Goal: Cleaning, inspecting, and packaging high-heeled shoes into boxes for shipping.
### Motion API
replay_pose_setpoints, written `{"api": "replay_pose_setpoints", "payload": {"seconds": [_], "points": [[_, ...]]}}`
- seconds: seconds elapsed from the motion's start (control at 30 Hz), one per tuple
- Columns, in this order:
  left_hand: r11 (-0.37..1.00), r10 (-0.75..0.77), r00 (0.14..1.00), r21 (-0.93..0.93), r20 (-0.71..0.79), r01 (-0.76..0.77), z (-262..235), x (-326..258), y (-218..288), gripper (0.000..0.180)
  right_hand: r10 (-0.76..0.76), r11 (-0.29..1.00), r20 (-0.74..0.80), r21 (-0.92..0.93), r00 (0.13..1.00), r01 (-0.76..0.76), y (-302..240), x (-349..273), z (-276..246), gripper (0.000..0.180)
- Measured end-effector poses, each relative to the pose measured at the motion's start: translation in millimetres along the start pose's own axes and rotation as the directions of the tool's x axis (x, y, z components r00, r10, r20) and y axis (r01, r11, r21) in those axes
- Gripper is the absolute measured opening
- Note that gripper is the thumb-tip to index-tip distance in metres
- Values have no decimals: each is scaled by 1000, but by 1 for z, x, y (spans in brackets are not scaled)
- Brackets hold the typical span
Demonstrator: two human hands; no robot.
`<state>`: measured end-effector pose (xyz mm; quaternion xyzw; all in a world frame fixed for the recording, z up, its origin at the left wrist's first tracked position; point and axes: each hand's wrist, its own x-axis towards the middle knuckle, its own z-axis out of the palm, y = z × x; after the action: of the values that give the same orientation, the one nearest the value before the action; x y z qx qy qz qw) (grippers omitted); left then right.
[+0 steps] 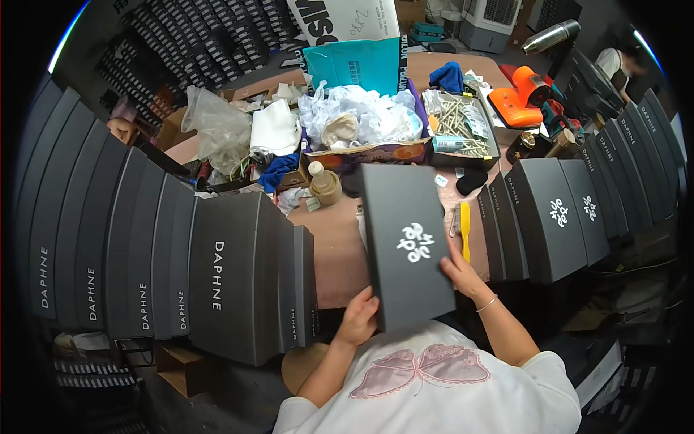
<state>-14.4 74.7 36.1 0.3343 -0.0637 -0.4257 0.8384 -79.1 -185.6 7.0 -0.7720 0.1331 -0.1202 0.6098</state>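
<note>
Between my two hands is a dark grey shoebox (401, 267) with white lettering on its lid, held up tilted in front of my chest. My left hand (358, 318) grips its lower left edge, fingers partly behind the box. On the right side my right hand (463, 272) has its thumb over the lid's edge, the other fingers mostly hidden. The box looks closed; its underside and contents are out of sight. Just right of it lies a yellow-handled brush (464, 228) on the pink tabletop (336, 249).
Rows of dark shoeboxes (231, 275) flank me on the left, with more shoeboxes (549, 210) on the right. Behind stand a carton of crumpled tissue paper (361, 116), a box of sticks (463, 123), a bottle (324, 184) and an orange device (513, 105). Another person (618, 69) is far right.
</note>
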Motion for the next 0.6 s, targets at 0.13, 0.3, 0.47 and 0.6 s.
{"api": "replay_pose_setpoints", "payload": {"seconds": [0.13,0.3,0.47,0.6], "points": [[349,322,943,936,-80,-40,-65,52,-56,63,408,909,-7,-88,913,-407,64,29,-3,55],[379,410,823,894,-393,239,-101,88,-54,54,249,952,11,-185,969,-243,89,44,42,50],[763,141,891,621,-431,179,-166,89,-82,40,360,912,-101,-174,927,-373,117,41,54,62],[899,-142,869,306,-474,314,-141,92,-79,52,426,882,80,184,901,-433,102,25,43,76]]}}
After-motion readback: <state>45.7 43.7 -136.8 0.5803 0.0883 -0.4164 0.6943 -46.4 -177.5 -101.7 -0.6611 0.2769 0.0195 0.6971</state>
